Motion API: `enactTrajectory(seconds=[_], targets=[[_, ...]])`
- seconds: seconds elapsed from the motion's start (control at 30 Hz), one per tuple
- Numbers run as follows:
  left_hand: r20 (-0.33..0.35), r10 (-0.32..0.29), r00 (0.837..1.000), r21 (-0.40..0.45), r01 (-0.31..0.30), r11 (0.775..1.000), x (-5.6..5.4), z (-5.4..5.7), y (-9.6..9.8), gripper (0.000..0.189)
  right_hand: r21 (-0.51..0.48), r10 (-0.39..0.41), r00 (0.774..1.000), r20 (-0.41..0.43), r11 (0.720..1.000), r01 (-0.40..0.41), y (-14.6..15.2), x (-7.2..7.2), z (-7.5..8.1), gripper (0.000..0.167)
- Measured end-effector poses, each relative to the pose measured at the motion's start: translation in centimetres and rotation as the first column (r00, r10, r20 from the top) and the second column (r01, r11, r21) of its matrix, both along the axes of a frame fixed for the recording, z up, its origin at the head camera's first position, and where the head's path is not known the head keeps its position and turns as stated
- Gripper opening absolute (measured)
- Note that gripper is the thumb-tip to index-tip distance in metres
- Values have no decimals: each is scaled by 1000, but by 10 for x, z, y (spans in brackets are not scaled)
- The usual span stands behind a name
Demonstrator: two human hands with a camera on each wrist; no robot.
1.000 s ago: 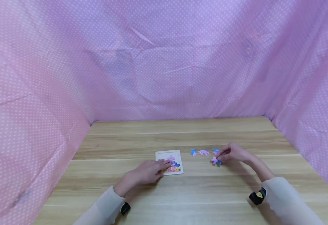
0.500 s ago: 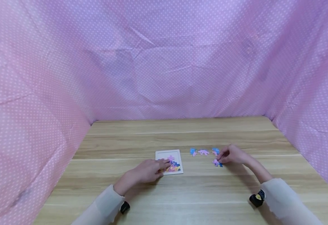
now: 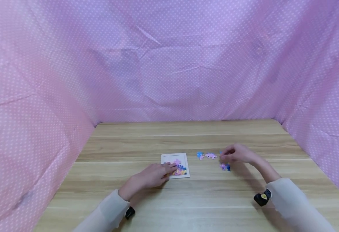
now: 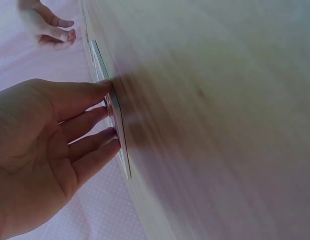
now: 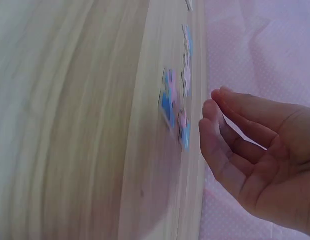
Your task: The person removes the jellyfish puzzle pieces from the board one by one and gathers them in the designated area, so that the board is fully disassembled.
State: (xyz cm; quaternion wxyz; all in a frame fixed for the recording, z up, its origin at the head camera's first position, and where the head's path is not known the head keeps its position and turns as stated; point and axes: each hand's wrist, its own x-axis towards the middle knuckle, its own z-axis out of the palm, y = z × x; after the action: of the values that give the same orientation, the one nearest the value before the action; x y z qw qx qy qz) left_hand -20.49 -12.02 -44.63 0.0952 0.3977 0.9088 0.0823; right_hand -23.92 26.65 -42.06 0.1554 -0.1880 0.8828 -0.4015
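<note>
In the head view, the left hand lies over the left side of a white puzzle tray, which sits a little below the middle of the frame. Its fingers are nearly straight and spread slightly, with their tips touching the tray. The left wrist view shows the tray almost edge-on, with the thumb against its edge and the fingertips along its face. Pink, yellow and blue puzzle pieces fill the visible lower part of the tray, while its upper part shows bare white.

The right hand is right of centre in the head view, above some loose pieces. Its fingers are gently bent; in the right wrist view there is a gap between the thumb and fingers, which hold nothing.

The loose pieces lie to the right of the tray: a blue and pink piece, a pink piece just beside it, a third piece mostly hidden behind the right fingers in the head view, and a pink and dark blue piece below that hand.

Pale sleeves cover both forearms, with a black device at each wrist. The wooden table fills the lower half, backed by pink dotted cloth.
</note>
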Motion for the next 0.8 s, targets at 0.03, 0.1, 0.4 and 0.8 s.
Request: enactTrajectory(seconds=[0.03, 0.1, 0.4, 0.8], targets=[[-1, -1, 1000, -5, 1, 1000, 0, 0, 0, 48, -2, 10, 1000, 9, 1000, -10, -3, -1, 0, 22], [1, -3, 1000, -11, 3, 1000, 2, 1, 1, 48, -29, 34, 999, 39, 999, -33, -9, -2, 0, 23], [13, 4, 1000, -20, -3, 1000, 6, 3, 1, 47, -99, 102, 990, 100, 991, -92, -39, -9, -4, 27], [76, 5, 997, 63, -10, 998, 6, 4, -3, 48, -153, 142, 983, 114, 980, -124, -87, -13, -7, 27]])
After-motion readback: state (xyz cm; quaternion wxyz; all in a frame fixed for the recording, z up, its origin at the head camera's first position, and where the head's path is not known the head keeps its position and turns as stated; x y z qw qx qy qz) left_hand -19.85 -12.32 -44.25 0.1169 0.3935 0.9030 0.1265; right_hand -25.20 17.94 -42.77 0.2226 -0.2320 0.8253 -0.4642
